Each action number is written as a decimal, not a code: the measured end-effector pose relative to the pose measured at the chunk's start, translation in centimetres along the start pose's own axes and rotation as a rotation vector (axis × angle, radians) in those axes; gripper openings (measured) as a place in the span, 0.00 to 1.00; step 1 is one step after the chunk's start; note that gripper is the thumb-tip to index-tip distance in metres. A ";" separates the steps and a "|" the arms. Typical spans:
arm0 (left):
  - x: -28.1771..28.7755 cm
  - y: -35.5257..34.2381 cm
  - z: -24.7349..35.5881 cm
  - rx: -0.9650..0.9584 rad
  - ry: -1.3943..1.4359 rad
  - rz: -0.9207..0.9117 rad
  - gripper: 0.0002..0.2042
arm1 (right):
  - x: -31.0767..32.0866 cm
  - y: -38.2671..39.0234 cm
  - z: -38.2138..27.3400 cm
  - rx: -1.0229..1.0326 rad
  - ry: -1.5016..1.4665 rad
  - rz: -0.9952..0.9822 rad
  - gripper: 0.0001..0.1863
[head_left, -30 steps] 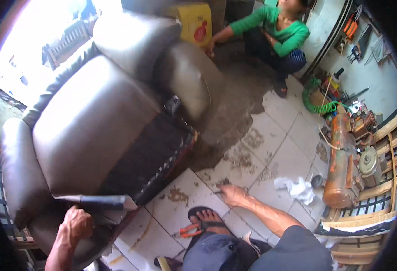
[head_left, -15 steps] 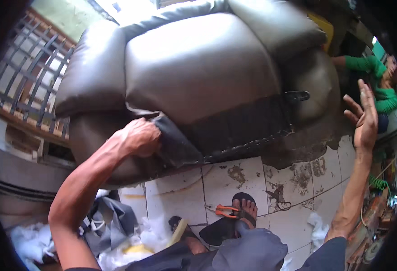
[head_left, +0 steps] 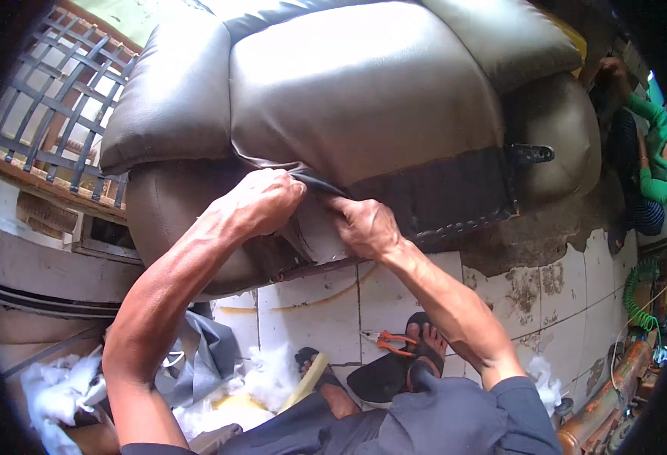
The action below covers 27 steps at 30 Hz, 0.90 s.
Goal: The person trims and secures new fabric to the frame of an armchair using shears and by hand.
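A brown leather sofa piece faces me, with padded side sections and a dark lower band edged by a dotted line of fastenings. My left hand is closed on a loose leather flap at its lower left. My right hand is closed on the same flap just to the right and a little lower, its fingertips partly hidden under the material. A dark fitting sticks out at the sofa's right.
Orange-handled pliers lie by my right foot. White stuffing and grey sheeting are at lower left. A webbed wooden frame stands upper left. A co-worker's green sleeves show far right, near a green coiled hose and rusty tank.
My right hand has moved from low by the floor, up with open fingers, then left onto the flap. My left hand has lifted the flap. The view has swung left, facing the sofa.
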<state>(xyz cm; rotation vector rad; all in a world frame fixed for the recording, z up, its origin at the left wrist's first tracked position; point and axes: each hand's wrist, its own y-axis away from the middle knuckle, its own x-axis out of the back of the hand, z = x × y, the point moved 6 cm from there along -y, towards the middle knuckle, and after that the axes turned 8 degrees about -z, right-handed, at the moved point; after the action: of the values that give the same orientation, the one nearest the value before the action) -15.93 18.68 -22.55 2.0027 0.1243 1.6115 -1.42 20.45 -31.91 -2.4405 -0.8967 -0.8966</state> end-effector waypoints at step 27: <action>4.7 4.2 -0.8 0.229 0.440 0.566 0.14 | -1.3 1.1 1.5 0.162 0.038 0.131 0.15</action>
<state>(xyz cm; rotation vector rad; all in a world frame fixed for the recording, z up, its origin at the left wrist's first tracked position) -16.50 17.41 -16.35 1.9140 -0.1137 2.4860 -0.76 19.93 -34.04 -2.3061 -0.7559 -0.7890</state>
